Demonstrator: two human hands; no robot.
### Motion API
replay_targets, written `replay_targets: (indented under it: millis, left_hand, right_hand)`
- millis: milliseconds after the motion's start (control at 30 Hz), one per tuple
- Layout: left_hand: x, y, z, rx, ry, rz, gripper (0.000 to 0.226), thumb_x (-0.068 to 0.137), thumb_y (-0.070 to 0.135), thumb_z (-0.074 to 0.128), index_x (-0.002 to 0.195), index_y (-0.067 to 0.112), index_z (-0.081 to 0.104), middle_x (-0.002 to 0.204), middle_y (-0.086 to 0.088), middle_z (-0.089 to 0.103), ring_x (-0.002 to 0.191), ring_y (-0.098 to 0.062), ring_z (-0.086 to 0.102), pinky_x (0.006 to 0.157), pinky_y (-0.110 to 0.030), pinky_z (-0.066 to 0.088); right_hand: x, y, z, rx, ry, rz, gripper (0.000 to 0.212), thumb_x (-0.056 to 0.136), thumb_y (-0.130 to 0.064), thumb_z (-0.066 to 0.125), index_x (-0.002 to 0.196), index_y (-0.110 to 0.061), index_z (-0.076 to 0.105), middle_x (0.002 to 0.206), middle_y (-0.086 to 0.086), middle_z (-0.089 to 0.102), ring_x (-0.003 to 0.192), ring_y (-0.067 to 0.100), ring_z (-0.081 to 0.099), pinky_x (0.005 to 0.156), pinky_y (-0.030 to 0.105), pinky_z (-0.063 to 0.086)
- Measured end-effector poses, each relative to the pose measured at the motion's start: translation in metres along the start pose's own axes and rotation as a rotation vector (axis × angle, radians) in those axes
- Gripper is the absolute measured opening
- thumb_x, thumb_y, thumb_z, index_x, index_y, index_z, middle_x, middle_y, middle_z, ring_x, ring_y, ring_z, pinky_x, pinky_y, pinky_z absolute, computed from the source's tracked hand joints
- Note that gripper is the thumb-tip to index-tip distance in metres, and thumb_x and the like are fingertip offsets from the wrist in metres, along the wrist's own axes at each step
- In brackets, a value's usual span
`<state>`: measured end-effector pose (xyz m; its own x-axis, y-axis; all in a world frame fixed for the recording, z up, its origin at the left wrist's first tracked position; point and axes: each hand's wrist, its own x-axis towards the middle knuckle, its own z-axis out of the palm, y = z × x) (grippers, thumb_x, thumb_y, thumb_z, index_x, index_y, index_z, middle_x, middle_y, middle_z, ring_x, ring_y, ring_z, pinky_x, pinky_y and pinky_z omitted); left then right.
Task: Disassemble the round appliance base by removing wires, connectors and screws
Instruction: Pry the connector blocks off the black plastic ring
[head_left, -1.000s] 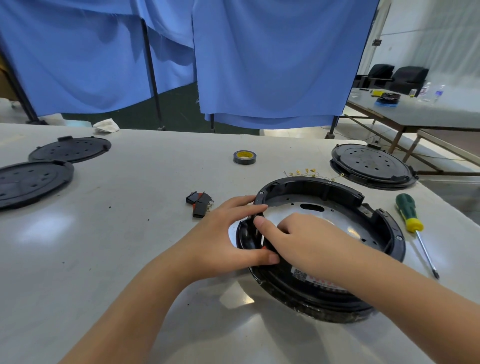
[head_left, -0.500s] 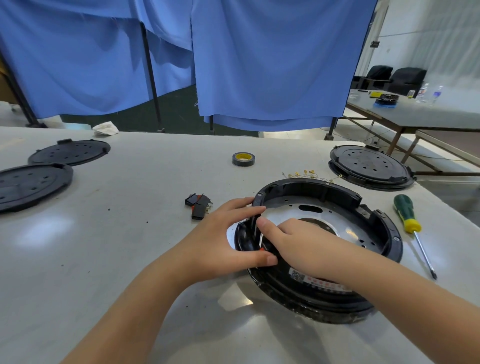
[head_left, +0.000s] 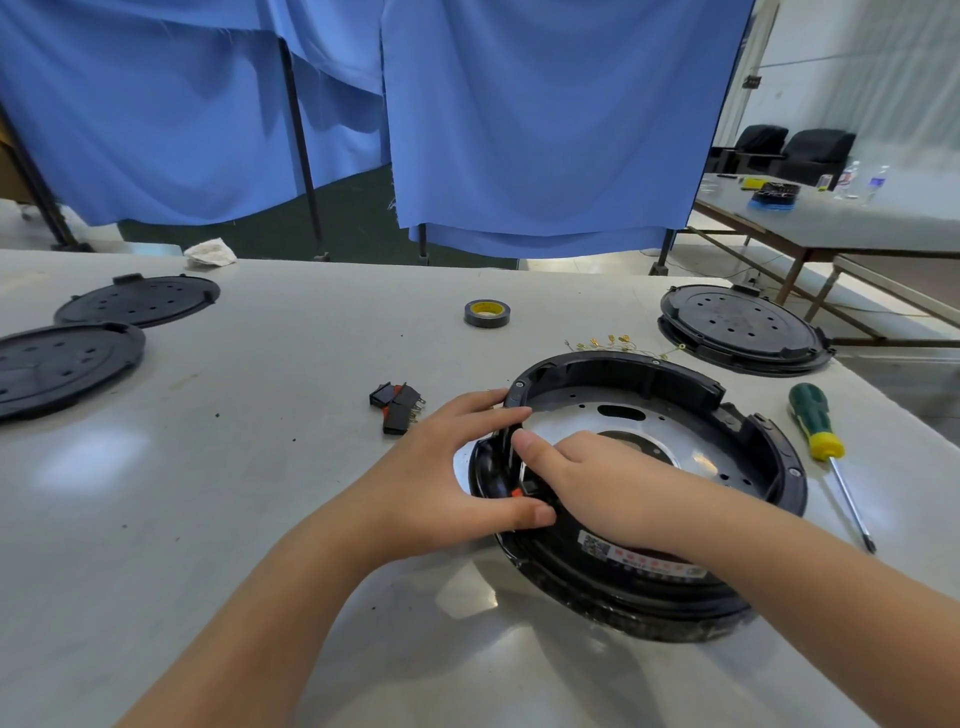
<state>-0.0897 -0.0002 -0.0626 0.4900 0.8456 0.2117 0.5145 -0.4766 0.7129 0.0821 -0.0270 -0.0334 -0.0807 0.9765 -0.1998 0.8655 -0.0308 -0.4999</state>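
Black plastic forms the round appliance base (head_left: 644, 488), which lies on the grey table (head_left: 208, 519) with its open side up, a shiny metal plate (head_left: 691, 441) showing inside the ring. Both hands meet at the near-left edge of this base. The left hand (head_left: 441, 478) is spread over the rim from outside: its fingers reach across the top of the rim and its thumb presses the lower edge, so the hand clasps the ring without closing. The right hand (head_left: 597, 483) comes from inside the ring, its fingers curled down into the wall where a small orange-red part (head_left: 516, 492) is seen; what exactly the fingertips pinch there cannot be told.

Just beyond the left hand lie 2 small black rocker switches (head_left: 397, 408) with red sides. Farther beyond is a black roll of tape with yellow core (head_left: 487, 313). Behind the base, thin wires with gold terminals (head_left: 605, 343) rest on the table. Right of the right hand lies a green and yellow screwdriver (head_left: 821, 436), and beyond it a black round cover with holes (head_left: 740, 327). Far left of the left hand lie 2 more black round covers (head_left: 135, 301).
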Motion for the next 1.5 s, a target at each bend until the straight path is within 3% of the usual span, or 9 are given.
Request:
replay_targets:
  millis: [267, 533, 700, 867, 967, 1100, 1233, 1367, 1500]
  left_hand:
    - [-0.003, 0.006, -0.005, 0.054, 0.031, 0.042, 0.072, 0.053, 0.064, 0.074, 0.12, 0.051, 0.051, 0.128, 0.035, 0.041, 0.121, 0.015, 0.037, 0.094, -0.012, 0.034]
    - [-0.008, 0.013, -0.004, -0.005, 0.003, 0.105, 0.016, 0.064, 0.027, 0.077, 0.072, 0.023, 0.064, 0.072, 0.01, 0.066, 0.07, -0.003, 0.06, 0.062, -0.009, 0.04]
    - [-0.008, 0.013, -0.005, -0.041, -0.047, 0.099, 0.005, 0.068, 0.018, 0.069, 0.067, 0.019, 0.064, 0.064, 0.005, 0.065, 0.06, -0.001, 0.057, 0.058, -0.01, 0.039]
    - [-0.009, 0.011, -0.022, -0.051, -0.033, 0.021, 0.01, 0.063, 0.032, 0.064, 0.07, 0.025, 0.065, 0.068, 0.006, 0.068, 0.066, -0.016, 0.063, 0.064, -0.032, 0.049]
    - [-0.006, 0.0, -0.036, -0.085, -0.039, -0.102, 0.009, 0.067, 0.031, 0.07, 0.073, 0.024, 0.068, 0.071, 0.006, 0.069, 0.06, -0.008, 0.061, 0.056, -0.024, 0.046]
    - [0.003, -0.024, -0.043, -0.185, 0.179, -0.265, 0.007, 0.075, 0.021, 0.077, 0.077, 0.019, 0.071, 0.067, 0.003, 0.07, 0.06, -0.007, 0.063, 0.058, -0.013, 0.045]
    - [0.012, -0.051, -0.04, -0.032, 0.449, -0.377, 0.003, 0.084, 0.025, 0.068, 0.084, 0.022, 0.069, 0.072, 0.009, 0.064, 0.067, -0.011, 0.058, 0.057, -0.02, 0.038]
    - [0.019, -0.072, -0.037, 0.009, 0.568, -0.446, 0.02, 0.088, 0.025, 0.063, 0.107, 0.018, 0.062, 0.077, 0.009, 0.061, 0.083, -0.019, 0.058, 0.072, -0.027, 0.04]
    - [0.023, -0.087, -0.033, 0.029, 0.613, -0.491, 0.009, 0.092, 0.024, 0.057, 0.099, 0.019, 0.061, 0.082, 0.006, 0.064, 0.085, -0.02, 0.058, 0.07, -0.029, 0.039]
  right_hand:
    - [0.0, -0.003, 0.002, -0.033, 0.016, -0.012, 0.06, 0.097, -0.057, 0.02, 0.059, -0.018, 0.047, 0.055, -0.001, 0.05, 0.054, 0.016, 0.049, 0.053, 0.03, 0.033]
    - [0.001, 0.001, 0.003, -0.015, 0.059, -0.044, 0.062, 0.095, -0.058, 0.024, 0.052, -0.017, 0.039, 0.042, -0.006, 0.041, 0.042, 0.01, 0.041, 0.049, 0.029, 0.031]
    - [0.001, 0.002, 0.004, 0.0, 0.078, -0.051, 0.062, 0.093, -0.06, 0.026, 0.048, -0.018, 0.036, 0.034, -0.008, 0.038, 0.033, 0.006, 0.036, 0.048, 0.028, 0.029]
    - [-0.003, 0.001, 0.003, -0.045, 0.11, -0.064, 0.062, 0.089, -0.067, 0.026, 0.05, -0.02, 0.036, 0.036, -0.008, 0.039, 0.041, 0.01, 0.039, 0.049, 0.03, 0.031]
    - [-0.006, 0.0, 0.002, -0.041, 0.086, -0.059, 0.062, 0.085, -0.073, 0.025, 0.052, -0.021, 0.035, 0.038, -0.008, 0.036, 0.038, 0.009, 0.035, 0.05, 0.029, 0.031]
    - [-0.01, -0.003, 0.0, -0.043, 0.058, -0.067, 0.058, 0.085, -0.071, 0.03, 0.059, -0.02, 0.036, 0.047, -0.006, 0.035, 0.044, 0.011, 0.036, 0.053, 0.03, 0.03]
    - [-0.013, -0.005, 0.0, -0.082, 0.059, -0.1, 0.057, 0.083, -0.066, 0.039, 0.074, -0.012, 0.052, 0.056, -0.005, 0.042, 0.052, 0.014, 0.043, 0.055, 0.031, 0.033]
    - [-0.015, -0.006, 0.0, -0.109, 0.136, -0.136, 0.045, 0.085, -0.06, 0.043, 0.074, -0.017, 0.053, 0.059, -0.005, 0.049, 0.055, 0.011, 0.048, 0.054, 0.03, 0.037]
    - [-0.018, -0.007, 0.001, -0.211, 0.258, -0.194, 0.037, 0.087, -0.058, 0.04, 0.077, -0.024, 0.05, 0.067, -0.005, 0.056, 0.064, 0.01, 0.053, 0.057, 0.029, 0.041]
